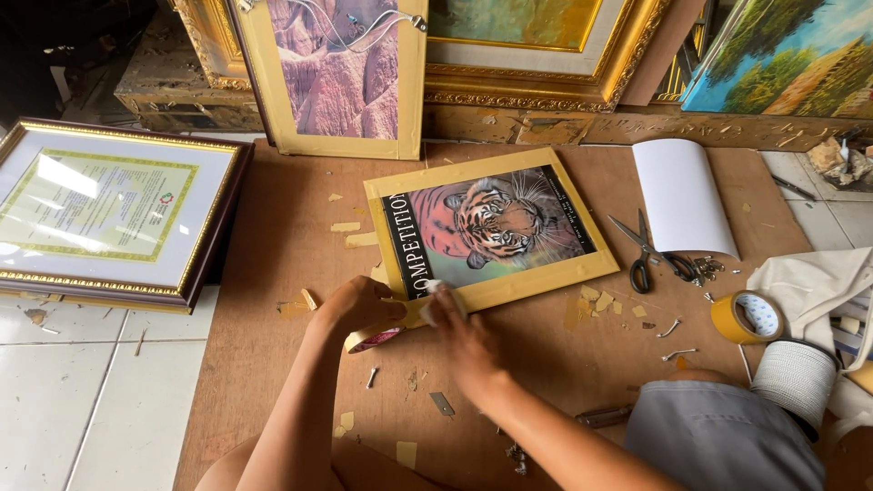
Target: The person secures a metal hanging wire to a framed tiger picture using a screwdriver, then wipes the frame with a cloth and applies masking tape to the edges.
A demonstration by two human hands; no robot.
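Tiger picture (491,227): left hand (359,305) grips tape roll (373,338); right hand (455,323) presses its corner.

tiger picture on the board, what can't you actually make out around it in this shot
- Tiger picture, head view: its near corner is hidden under both hands.
- Tape roll: mostly covered by the left hand; how much tape is left cannot be told.
- Right hand: something pale shows at the fingertips, too small to identify.
- Paintings at the top: cut off by the frame edge.
- Small metal bits by the scissors: too small to identify.
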